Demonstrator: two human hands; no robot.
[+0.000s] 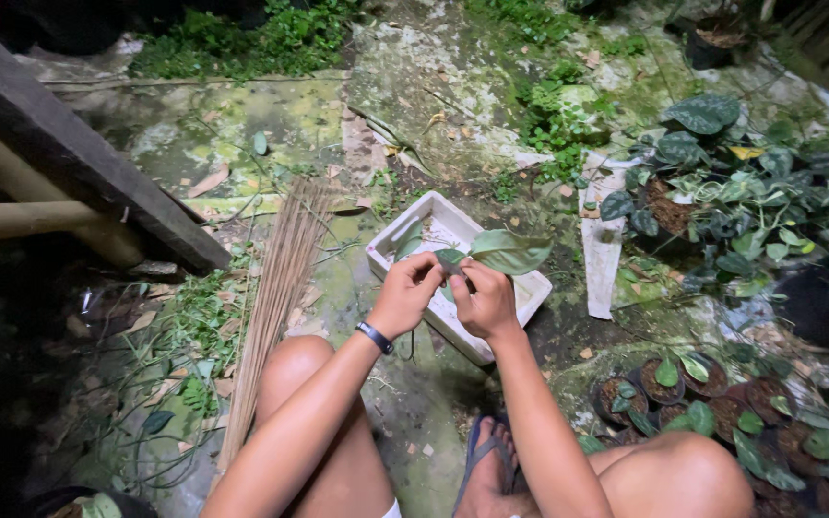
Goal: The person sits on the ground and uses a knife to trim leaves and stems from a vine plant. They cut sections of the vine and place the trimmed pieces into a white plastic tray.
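Observation:
My left hand (405, 293), with a dark band on its wrist, and my right hand (485, 300) meet above a white rectangular tray (528, 295). Both pinch a green plant cutting (503, 251) with a large leaf pointing right and a smaller dark leaf at the fingertips. The stem itself is hidden between the fingers. The tray sits on mossy ground just beyond my knees, and another leaf lies inside it.
A bundle of thin brown sticks (275, 302) lies left of the tray. Small black pots with seedlings (698, 403) cluster at lower right. A leafy potted plant (712, 192) stands at right. A dark wooden beam (79, 158) crosses upper left. My sandalled foot (486, 470) is below.

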